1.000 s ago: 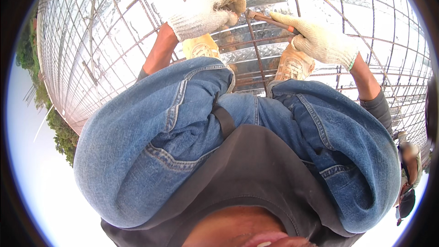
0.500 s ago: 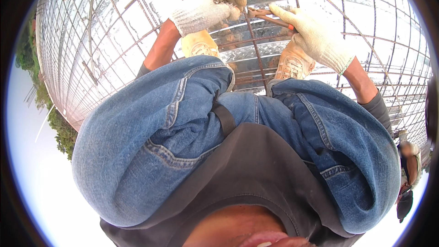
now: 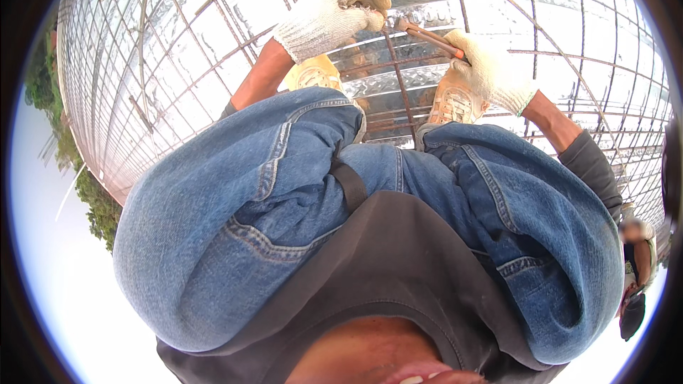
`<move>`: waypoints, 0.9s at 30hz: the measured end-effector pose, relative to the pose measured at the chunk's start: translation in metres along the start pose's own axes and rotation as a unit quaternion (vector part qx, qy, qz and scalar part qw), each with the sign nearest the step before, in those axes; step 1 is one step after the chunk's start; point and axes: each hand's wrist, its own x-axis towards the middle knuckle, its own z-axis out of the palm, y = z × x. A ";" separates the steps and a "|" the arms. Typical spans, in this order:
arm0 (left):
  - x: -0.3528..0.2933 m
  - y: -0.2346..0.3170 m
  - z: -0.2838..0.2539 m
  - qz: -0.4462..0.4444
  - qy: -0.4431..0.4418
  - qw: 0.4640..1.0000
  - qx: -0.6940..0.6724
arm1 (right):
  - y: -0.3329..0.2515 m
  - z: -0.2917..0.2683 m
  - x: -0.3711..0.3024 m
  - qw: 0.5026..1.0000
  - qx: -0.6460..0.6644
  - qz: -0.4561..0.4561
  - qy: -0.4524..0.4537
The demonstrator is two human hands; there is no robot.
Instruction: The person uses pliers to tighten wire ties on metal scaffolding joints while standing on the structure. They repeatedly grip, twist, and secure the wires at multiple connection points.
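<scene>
Spanning the whole upper field: a rebar grid of rusty crossed bars over shiny corrugated metal sheeting; its bars bend toward the picture's rim.

Blue jeans, knees drawn up in a squat, filling the centre; framing a little closer than half a second ago, posture unchanged.

Dark shirt below the jeans.

Two tan shoes, left shoe and right shoe, planted on the grid near its top edge, in the same places as before.

Left hand, in a white knit glove, clenched around a bar junction at the grid's top edge; it has stayed at that spot.

Right hand, gloved alike, grasping the red-handled pliers; since the earlier frames it has dropped slightly, the tool now slanting up-left toward the left hand.

Tool tip: next to the left glove; whether it grips wire cannot be told.
</scene>
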 end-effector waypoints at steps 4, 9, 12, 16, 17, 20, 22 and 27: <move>0.001 0.002 0.007 0.027 0.045 0.997 0.053 | 0.000 -0.005 -0.006 0.996 0.083 -0.027 0.034; -0.004 0.008 0.027 0.129 0.074 0.943 0.298 | -0.003 -0.027 0.009 0.997 0.004 0.076 0.031; -0.001 0.018 0.023 -0.019 0.053 0.993 0.107 | 0.013 -0.002 0.004 0.997 0.039 0.043 0.054; 0.014 -0.017 0.001 0.004 0.090 0.970 -0.226 | -0.015 -0.008 0.000 0.978 0.195 0.066 0.037; 0.017 -0.020 0.002 0.006 0.083 0.964 -0.253 | -0.026 -0.015 -0.002 0.979 0.183 0.081 0.028; 0.015 -0.016 -0.005 -0.022 0.029 0.977 -0.210 | -0.032 -0.028 -0.002 0.993 0.082 0.074 0.029; 0.008 0.000 -0.008 -0.024 0.017 0.998 -0.057 | -0.014 -0.025 0.007 0.995 -0.075 -0.004 0.063; 0.005 0.029 -0.004 -0.008 0.011 0.999 0.050 | -0.022 -0.027 0.007 0.990 0.118 0.070 -0.016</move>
